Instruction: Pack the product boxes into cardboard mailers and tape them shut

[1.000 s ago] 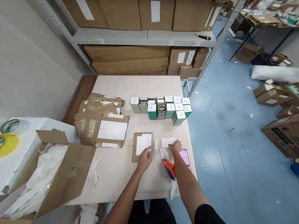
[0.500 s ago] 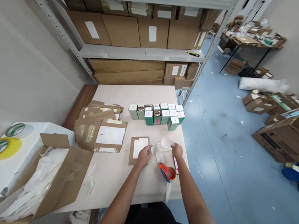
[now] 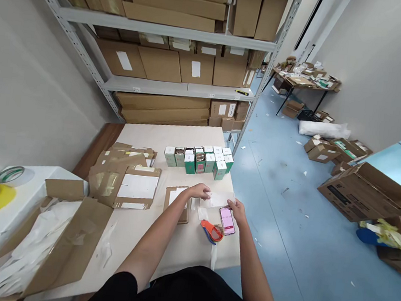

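Left hand point(image 3: 199, 190) and right hand point(image 3: 237, 210) pinch a slip point(image 3: 219, 199) (apparently paper), not yet placed; cardboard point(image 3: 167, 203) left of the phone point(image 3: 228, 220) already looks labelled.

White slip point(image 3: 219, 199) partly hidden (fingers point(image 3: 206, 191)), carton point(image 3: 70, 244) cropped

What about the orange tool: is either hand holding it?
No, the orange tool lies on the table; left hand and right hand hold a white sheet.

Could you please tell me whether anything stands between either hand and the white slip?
Nothing visible does: the left hand and right hand appear to grip opposite ends of the white slip. The phone and orange-and-blue tape dispenser lie nearer the person, not between hand and slip.
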A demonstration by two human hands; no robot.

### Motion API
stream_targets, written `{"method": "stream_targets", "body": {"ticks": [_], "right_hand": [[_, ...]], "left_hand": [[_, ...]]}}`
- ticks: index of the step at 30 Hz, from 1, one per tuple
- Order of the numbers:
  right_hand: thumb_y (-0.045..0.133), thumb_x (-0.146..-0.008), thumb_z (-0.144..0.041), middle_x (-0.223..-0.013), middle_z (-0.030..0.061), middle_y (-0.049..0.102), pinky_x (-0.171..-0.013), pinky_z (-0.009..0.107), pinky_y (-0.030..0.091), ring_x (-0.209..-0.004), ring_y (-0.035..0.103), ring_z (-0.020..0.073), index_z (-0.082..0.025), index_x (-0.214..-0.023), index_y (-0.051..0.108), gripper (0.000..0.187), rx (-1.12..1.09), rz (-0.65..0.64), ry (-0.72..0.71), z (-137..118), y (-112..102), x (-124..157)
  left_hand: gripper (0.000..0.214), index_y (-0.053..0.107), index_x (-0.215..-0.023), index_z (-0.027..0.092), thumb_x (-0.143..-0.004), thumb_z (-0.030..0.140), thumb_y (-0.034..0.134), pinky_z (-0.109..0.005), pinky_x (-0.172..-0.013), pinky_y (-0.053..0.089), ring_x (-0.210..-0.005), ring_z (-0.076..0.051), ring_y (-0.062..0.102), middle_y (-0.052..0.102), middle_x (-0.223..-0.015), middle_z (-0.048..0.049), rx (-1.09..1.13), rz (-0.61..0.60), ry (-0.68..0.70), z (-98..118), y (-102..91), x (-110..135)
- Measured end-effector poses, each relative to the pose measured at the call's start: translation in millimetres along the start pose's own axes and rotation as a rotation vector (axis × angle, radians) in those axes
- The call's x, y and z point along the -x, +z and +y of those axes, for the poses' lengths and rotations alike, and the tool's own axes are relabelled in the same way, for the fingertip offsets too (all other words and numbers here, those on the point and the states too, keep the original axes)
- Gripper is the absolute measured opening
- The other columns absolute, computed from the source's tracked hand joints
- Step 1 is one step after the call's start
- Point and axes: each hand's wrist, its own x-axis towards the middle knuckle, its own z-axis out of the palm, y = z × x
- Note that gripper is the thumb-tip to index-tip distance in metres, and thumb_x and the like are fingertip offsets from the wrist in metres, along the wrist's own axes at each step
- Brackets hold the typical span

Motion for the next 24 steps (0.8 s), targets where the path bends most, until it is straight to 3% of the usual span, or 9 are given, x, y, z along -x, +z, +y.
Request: {"method": "stream_targets", "body": {"ticks": [4, 13, 24], "right_hand": [[0.079, -0.066, -0.07, -0.071, 0.005, 0.073, -0.066, 0.032, 0.049, -0.07, 0.067, 0.0237, -0.019, -0.078, 0.071, 0.053, -0.042, 0.021, -0.001, -10.3, 2.4, 4.3], [0.076, -0.068, -0.069, -0.069, 0.0048, 0.071, -0.07, 0.031, 0.048, -0.071, 0.063, 0.0213, -0.019, -0.07, 0.07, 0.051, -0.007, 0.023, -0.121, -34.7, 9.1, 6.5], [0.077, -0.07, -0.069, -0.07, 0.0061, 0.071, -0.07, 0.033, 0.049, -0.072, 0.066, 0.0241, -0.018, -0.068, 0.069, 0.052, -0.011, -0.05, -0.117, -18.8, 15.9, 18.8]], "left_hand": [[0.039, 0.068, -0.066, 0.017, -0.06, 0.051, 0.086, -0.026, -0.066, 0.046, -0.066, -0.016, 0.059, 0.061, -0.063, 0.0013, 0.033, -0.025, 0.012, 7.3, -8.2, 10.5], [0.04, 0.076, -0.07, 0.015, -0.06, 0.051, 0.089, -0.027, -0.07, 0.049, -0.067, -0.016, 0.064, 0.069, -0.066, -0.0029, 0.104, 0.043, 0.068, 16.0, -13.1, 32.4], [0.043, 0.072, -0.066, 0.017, -0.058, 0.056, 0.088, -0.024, -0.061, 0.045, -0.061, -0.015, 0.063, 0.063, -0.06, 0.0005, -0.028, 0.004, 0.013, 19.0, -18.4, 46.5]]}}
